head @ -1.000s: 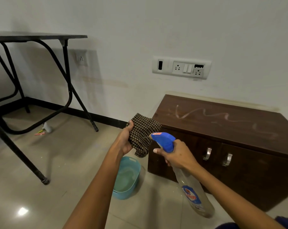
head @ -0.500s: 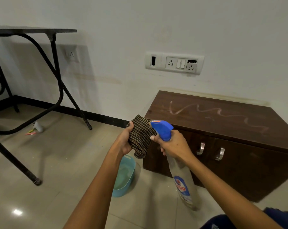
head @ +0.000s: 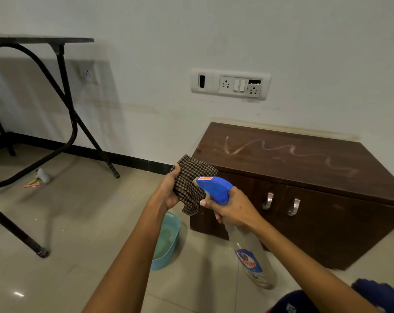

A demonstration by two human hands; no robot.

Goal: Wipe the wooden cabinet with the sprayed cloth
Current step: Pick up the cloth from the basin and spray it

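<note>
Left hand (head: 167,193) grip is closed on the checked cloth (head: 191,184), bunched up, held in the air just left of the cabinet's front-left corner. Right hand (head: 233,210) grip is wrapped around the neck of the spray bottle (head: 252,254), one finger on the trigger. Blue spray head (head: 215,188) points left, nozzle right against the cloth, touching or nearly so; can't tell which.

Bottle is clear with a blue label and hangs down and to the right from the hand, tilted. Liquid level not readable.

Wooden cabinet (head: 304,188) sits on the floor against the white wall, right of the hands. Dark brown, two doors, two metal handles (head: 280,203) side by side near the middle seam. Top carries a pale squiggly smear (head: 290,152) running left to right. Cloth is not touching the cabinet.

Light blue basin (head: 166,242) on the tiled floor below the left forearm, just beside the cabinet's left end, partly hidden by the arm.

Wall above the cabinet: white switch and socket panel (head: 231,83). Far left: black metal-frame table (head: 56,86) with a small socket (head: 87,74) behind it. Small items on the floor (head: 39,178) under it, too blurred to identify.
</note>
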